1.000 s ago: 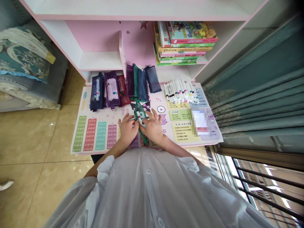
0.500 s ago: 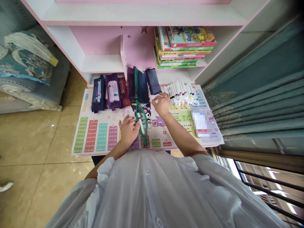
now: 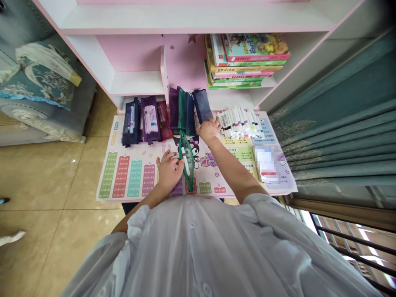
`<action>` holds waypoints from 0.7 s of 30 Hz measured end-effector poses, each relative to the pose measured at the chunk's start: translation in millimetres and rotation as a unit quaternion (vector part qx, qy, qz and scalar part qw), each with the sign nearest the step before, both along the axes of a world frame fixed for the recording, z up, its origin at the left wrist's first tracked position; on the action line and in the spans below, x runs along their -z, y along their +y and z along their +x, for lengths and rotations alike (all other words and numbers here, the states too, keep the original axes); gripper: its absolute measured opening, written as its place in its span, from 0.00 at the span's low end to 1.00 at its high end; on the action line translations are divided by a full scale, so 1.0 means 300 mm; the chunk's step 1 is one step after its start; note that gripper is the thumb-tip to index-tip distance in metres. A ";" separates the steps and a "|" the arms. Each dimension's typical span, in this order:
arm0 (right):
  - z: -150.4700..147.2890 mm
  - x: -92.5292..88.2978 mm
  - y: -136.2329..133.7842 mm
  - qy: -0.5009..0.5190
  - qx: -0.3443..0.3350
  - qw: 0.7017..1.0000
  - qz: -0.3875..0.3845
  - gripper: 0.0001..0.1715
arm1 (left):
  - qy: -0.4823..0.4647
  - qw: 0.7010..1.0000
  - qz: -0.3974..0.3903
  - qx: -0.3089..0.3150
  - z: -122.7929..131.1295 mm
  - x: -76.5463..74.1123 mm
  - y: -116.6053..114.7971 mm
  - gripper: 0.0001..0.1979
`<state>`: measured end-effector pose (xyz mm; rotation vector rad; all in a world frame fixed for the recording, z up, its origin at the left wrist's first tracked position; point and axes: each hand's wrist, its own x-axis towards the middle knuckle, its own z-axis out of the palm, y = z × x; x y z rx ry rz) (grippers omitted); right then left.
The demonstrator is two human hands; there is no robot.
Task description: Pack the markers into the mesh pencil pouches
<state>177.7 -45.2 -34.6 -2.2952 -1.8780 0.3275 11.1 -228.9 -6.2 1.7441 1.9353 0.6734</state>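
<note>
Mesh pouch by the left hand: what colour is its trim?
Green: the mesh pouch shows its green zip edging best in the head view.

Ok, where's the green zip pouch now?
In the head view, the green-zippered mesh pouch lies open on the multiplication-table desk mat, right beside the left hand and just below the blue pencil case.
</note>
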 end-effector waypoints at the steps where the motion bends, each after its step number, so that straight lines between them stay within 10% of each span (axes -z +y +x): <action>1: 0.000 -0.004 -0.003 -0.004 -0.002 1.000 -0.003 0.25 | 0.000 1.000 -0.001 0.000 0.000 0.000 0.000 0.14; 12: 0.036 -0.073 -0.095 0.065 -0.011 0.996 0.054 0.14 | 0.009 1.000 0.006 -0.003 -0.001 0.006 0.004 0.14; 21: 0.013 -0.147 -0.477 0.218 -0.125 0.954 0.166 0.08 | 0.000 1.000 0.010 0.000 0.008 -0.005 0.005 0.15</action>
